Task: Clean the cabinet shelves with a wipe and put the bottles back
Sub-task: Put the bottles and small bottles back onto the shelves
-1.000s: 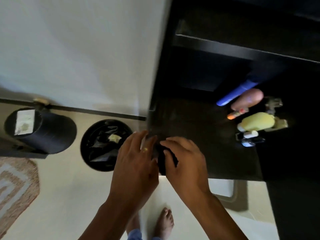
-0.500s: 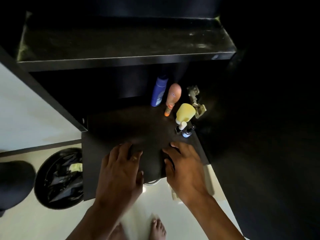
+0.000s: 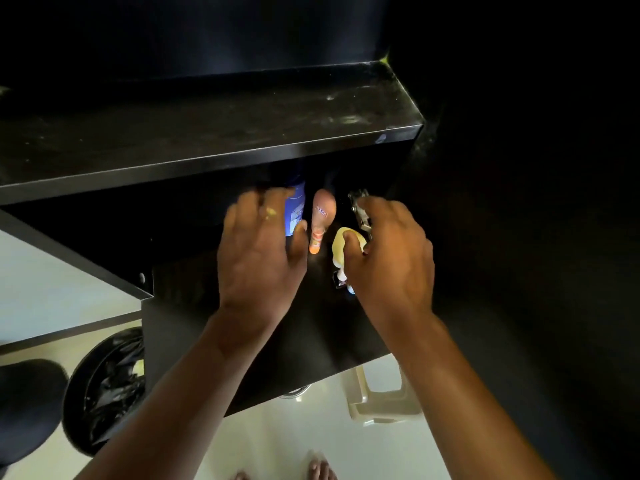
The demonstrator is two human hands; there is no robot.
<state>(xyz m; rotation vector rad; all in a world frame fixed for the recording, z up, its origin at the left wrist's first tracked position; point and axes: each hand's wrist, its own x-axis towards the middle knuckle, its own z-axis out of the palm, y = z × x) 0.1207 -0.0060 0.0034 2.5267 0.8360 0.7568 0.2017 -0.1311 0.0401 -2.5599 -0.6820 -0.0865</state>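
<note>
On the black lower shelf (image 3: 183,327) several bottles stand at the back right: a blue bottle (image 3: 295,211), a pink bottle with an orange cap (image 3: 323,216), a yellow bottle (image 3: 341,242) and small vials (image 3: 341,284) in front of it. My left hand (image 3: 259,254) is spread open, its fingers and thumb at either side of the blue bottle. My right hand (image 3: 391,254) curls beside the yellow bottle with the thumb touching it. No wipe shows in either hand. The dusty upper shelf (image 3: 207,133) is bare.
A metal hinge (image 3: 360,207) sits on the cabinet's right wall behind my right fingers. Below, on the pale floor, are a black lined bin (image 3: 104,386), a dark round object (image 3: 27,407), a cream plastic stool (image 3: 381,401) and bare toes (image 3: 322,469).
Both hands have left the shelf's front edge and reached in to the bottles at the back. The view has swung from the wall and floor toward the cabinet.
</note>
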